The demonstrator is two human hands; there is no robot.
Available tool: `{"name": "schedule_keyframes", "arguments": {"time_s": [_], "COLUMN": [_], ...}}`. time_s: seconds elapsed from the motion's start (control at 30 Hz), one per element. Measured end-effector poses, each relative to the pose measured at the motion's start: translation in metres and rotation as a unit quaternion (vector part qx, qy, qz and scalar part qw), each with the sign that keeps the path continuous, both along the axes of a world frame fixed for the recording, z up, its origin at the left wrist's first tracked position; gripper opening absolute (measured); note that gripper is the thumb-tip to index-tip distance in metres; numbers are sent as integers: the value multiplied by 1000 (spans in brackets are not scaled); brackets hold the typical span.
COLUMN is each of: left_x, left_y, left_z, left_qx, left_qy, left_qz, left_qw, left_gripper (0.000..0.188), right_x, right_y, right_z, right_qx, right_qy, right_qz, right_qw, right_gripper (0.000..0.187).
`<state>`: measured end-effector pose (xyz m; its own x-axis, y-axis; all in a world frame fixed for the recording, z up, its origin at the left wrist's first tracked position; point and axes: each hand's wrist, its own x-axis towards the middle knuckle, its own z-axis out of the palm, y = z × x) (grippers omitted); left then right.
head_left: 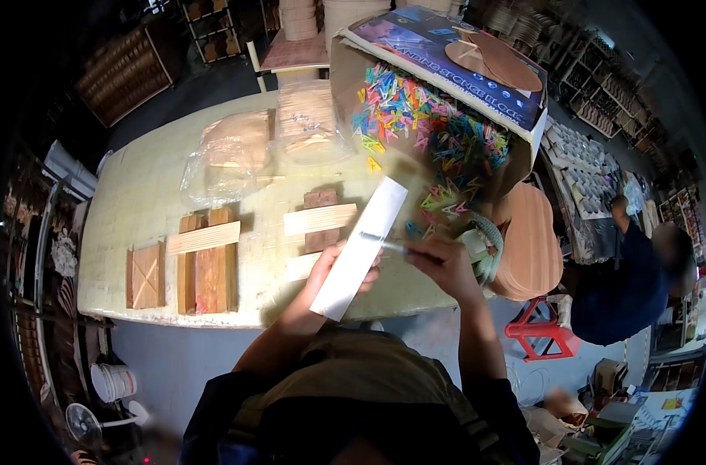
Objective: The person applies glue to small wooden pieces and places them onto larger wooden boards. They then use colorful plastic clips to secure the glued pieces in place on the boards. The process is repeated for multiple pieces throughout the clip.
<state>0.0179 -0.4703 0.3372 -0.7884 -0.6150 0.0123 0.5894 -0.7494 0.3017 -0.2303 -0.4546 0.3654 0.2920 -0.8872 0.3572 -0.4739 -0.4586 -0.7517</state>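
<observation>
My left hand [324, 273] grips a long, flat, pale board [351, 262] from below and holds it at a slant above the table's near edge. A thin brush [393, 246] is pinched in my right hand [446, 265], its dark tip on the board's face near the middle. Just left of the board, a pale wood strip [302, 221] lies across a brown wood block [322, 198], and another pale strip [300, 267] lies nearer. Further left, a grained strip [205, 238] rests across upright-looking wood blocks [208, 279], beside a block marked with a cross [145, 279].
Colourful small clips [415, 112] fill an open cardboard box [516, 108] and spill onto the table [120, 209]. Plastic-wrapped wood pieces [236, 147] lie at the back. Guitar-shaped wood plates [533, 244] and a green coiled ring [488, 252] stand right. Another person [624, 287] works beyond a red stool [543, 333].
</observation>
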Motion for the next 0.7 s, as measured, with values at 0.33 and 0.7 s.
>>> {"name": "schedule_keyframes", "arguments": {"time_s": [0.33, 0.7], "left_x": [7, 8], "left_y": [9, 9], "left_z": [-8, -15], "left_qx": [-21, -24], "left_qy": [-19, -68], "left_qz": [-21, 8], "left_qw": [999, 997], "left_gripper": [53, 56], "right_x": [-6, 30], "right_y": [-12, 6], "right_z": [-10, 4], "right_qx": [16, -180], "right_qy": [-141, 29], "right_qz": [-166, -263], "right_qw": [976, 947], "right_gripper": [17, 20]}}
